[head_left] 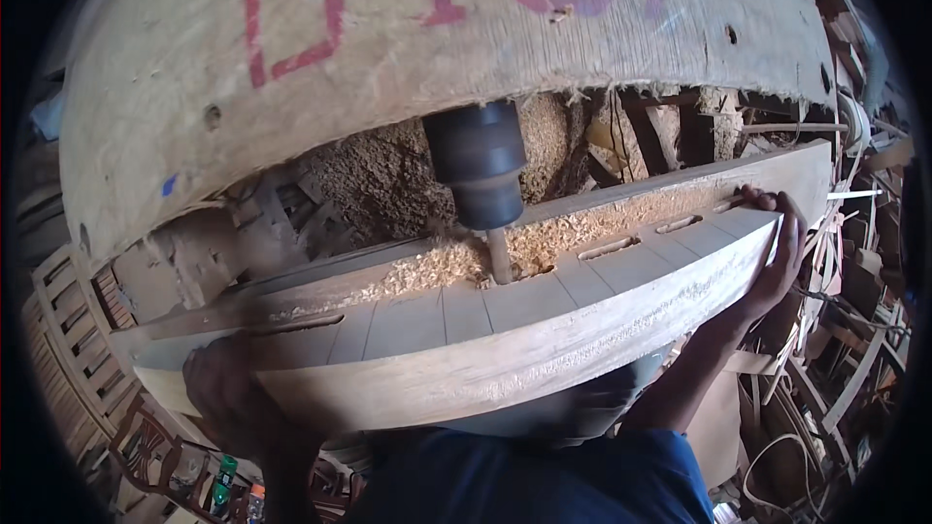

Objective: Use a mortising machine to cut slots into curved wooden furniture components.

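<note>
Slotted wooden beam [485, 369]: spanning mid-frame, long axis running lower left to upper right | you're gripping its ends, left hand [231, 390] lower left, right hand [779, 247] right | drill bit [499, 258] sitting between, neither clearly nearer

A woodworking workshop: a black cylindrical drill chuck [476, 160] at twelve o'clock, heaped tan sawdust [374, 174] at ten, brown slatted wooden frames [87, 330] towards eight, jumbled thin wooden offcuts [859, 369] around four.
</note>
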A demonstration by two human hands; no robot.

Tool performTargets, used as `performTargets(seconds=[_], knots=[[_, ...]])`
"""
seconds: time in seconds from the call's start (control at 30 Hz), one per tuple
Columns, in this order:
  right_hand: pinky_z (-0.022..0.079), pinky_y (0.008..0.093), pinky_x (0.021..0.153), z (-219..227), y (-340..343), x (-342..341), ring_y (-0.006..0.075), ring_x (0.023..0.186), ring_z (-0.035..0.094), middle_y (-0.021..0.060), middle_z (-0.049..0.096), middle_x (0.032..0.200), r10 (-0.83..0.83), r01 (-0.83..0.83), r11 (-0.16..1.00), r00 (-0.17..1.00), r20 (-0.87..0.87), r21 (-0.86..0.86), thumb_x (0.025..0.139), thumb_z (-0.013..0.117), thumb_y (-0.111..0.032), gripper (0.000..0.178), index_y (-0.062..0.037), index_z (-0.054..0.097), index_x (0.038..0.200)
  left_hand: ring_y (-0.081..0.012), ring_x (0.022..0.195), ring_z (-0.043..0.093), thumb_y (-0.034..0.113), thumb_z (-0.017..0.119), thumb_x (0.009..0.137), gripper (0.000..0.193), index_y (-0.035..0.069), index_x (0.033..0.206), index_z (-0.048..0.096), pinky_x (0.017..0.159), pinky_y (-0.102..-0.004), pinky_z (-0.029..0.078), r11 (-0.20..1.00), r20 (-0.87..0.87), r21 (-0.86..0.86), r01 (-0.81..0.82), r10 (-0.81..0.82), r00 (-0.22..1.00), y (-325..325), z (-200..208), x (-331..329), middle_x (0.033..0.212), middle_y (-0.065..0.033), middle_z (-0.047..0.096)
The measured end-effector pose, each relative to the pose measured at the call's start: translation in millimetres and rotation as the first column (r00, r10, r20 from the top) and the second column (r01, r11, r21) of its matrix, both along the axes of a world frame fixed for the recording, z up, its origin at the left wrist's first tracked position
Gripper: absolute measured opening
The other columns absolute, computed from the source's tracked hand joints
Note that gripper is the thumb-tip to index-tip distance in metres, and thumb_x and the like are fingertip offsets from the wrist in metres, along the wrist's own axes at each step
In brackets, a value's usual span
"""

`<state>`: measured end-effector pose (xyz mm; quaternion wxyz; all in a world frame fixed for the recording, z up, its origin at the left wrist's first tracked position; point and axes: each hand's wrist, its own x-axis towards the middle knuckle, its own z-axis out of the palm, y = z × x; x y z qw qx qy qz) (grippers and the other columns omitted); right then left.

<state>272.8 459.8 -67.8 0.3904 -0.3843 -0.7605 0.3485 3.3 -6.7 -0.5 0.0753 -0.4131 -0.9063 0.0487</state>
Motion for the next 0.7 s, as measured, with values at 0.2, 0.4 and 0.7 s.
performTargets(seconds=[0.2,0.4,0.7], knots=[[0.054,0.0557,0.113,2.7,-35.8,36.2,0.0395,0.116,0.073,0.0260,0.072,0.117,-0.223,0.160,0.945,0.953,-0.206,-0.285,0.116,0.042,-0.023,0.044,0.0119,0.057,0.139,-0.0470,0.137,0.059,0.049,0.072,0.092,0.078,-0.003,0.149,0.059,0.122,-0.0625,0.041,1.000,0.099,0.006,0.009,-0.010,0.995,-8.8,2.9,-10.0,0.140,-0.0233,0.065],[0.053,0.0572,0.114,3.4,-37.9,47.5,0.0398,0.114,0.072,0.0247,0.072,0.114,-0.222,0.157,0.943,0.954,-0.202,-0.294,0.116,0.043,-0.025,0.045,0.0109,0.057,0.140,-0.0460,0.137,0.059,0.053,0.070,0.094,0.077,-0.002,0.148,0.061,0.124,-0.0615,0.041,0.992,0.095,0.099,0.083,-0.093,0.991,-13.8,-5.7,-20.3,0.138,-0.0224,0.066],[0.051,0.0601,0.117,5.6,-5.2,42.5,0.0422,0.118,0.071,0.0252,0.070,0.116,-0.202,0.113,0.929,0.953,-0.225,-0.353,0.119,0.040,-0.026,0.047,0.0117,0.058,0.141,-0.0442,0.134,0.058,0.062,0.065,0.098,0.079,-0.003,0.144,0.063,0.121,-0.0613,0.043,1.000,0.105,-0.018,-0.003,0.004,0.994,0.2,1.7,-3.9,0.135,-0.0213,0.066]])
